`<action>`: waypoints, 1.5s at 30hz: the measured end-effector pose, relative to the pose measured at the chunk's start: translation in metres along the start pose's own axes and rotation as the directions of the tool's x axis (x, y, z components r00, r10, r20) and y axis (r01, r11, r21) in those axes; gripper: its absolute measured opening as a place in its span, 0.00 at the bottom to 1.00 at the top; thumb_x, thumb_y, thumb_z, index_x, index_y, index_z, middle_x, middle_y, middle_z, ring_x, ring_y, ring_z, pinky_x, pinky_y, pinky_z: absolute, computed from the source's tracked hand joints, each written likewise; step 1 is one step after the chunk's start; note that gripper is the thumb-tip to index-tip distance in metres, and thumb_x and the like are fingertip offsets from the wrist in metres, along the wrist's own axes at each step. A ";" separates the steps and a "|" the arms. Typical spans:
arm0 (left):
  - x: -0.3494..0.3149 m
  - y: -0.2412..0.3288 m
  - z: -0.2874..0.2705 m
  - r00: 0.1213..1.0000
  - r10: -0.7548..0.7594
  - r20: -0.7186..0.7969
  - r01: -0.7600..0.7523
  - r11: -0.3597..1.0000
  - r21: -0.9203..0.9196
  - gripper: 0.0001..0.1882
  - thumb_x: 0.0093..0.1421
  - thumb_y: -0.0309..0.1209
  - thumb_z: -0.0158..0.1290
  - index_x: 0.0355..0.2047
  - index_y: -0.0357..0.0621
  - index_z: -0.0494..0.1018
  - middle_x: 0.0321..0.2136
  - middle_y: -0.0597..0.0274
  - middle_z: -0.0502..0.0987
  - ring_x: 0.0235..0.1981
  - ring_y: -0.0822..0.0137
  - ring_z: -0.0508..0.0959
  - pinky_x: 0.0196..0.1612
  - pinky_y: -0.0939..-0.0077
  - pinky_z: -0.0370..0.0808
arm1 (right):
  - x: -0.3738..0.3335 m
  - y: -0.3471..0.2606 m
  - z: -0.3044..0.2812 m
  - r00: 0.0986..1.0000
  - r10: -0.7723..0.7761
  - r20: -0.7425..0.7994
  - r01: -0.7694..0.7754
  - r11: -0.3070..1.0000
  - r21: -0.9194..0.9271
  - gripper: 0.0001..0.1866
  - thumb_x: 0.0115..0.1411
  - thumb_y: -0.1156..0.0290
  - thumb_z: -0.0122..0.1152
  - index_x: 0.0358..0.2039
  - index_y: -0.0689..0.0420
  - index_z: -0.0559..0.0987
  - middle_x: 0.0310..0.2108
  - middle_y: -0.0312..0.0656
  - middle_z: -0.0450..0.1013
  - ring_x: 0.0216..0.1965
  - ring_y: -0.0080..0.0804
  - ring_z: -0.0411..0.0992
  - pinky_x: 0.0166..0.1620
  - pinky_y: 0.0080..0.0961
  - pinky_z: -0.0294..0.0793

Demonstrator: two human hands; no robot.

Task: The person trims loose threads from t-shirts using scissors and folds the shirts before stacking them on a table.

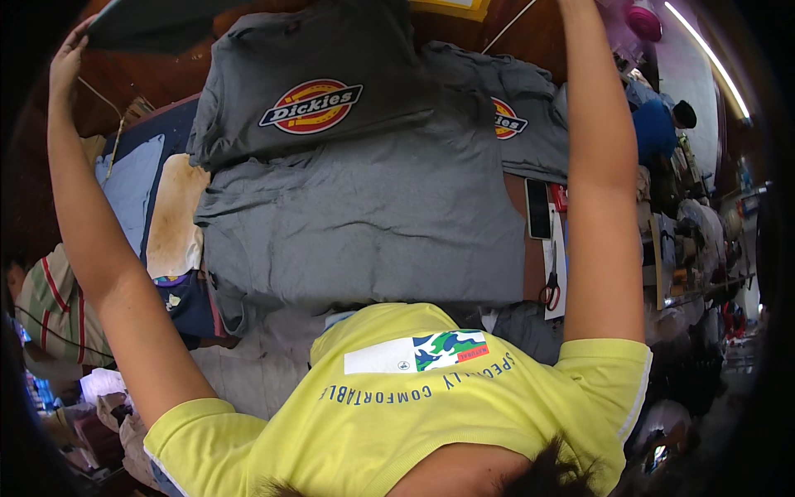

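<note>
Both my arms are stretched far forward. At the upper left, my left hand (69, 51) is closed on the edge of a dark grey cloth (153, 25), which hangs partly beyond the picture's top. My right forearm (603, 124) runs out over the upper edge, so the right hand is hidden. Between the arms lies a grey T-shirt (356, 219), spread out with a few creases. Beyond it rests another grey T-shirt (240, 99) with a red and yellow printed badge. A third grey shirt (538, 137) with a similar badge sits to its right.
Right of the spread shirt are a phone (538, 209) and scissors (551, 290) on a white strip. To the left lie light blue cloth (137, 199) and a brown-stained white pad (177, 219). A person in a striped shirt (62, 306) is at far left.
</note>
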State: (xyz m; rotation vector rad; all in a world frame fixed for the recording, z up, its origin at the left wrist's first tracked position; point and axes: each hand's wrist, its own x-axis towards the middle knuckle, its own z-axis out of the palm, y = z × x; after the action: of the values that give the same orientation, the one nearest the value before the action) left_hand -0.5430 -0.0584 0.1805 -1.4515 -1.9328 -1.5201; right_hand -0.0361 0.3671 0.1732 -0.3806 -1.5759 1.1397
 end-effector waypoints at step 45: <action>-0.367 0.124 0.119 0.958 -0.232 0.170 0.286 0.700 -0.654 0.06 0.55 0.25 0.50 0.30 0.42 0.62 0.30 0.58 0.69 0.36 0.70 0.68 0.44 0.78 0.63 | -0.430 0.039 -0.223 0.770 0.449 -0.453 -0.459 0.883 0.094 0.13 0.48 0.75 0.62 0.35 0.57 0.70 0.23 0.35 0.68 0.17 0.21 0.64 0.20 0.13 0.61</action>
State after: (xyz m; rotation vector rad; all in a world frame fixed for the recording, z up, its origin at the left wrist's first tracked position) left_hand -0.2343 -0.1574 -0.0623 -1.5321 -1.7510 -2.5356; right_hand 0.2985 0.1712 -0.1192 -1.0208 -1.0911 1.2727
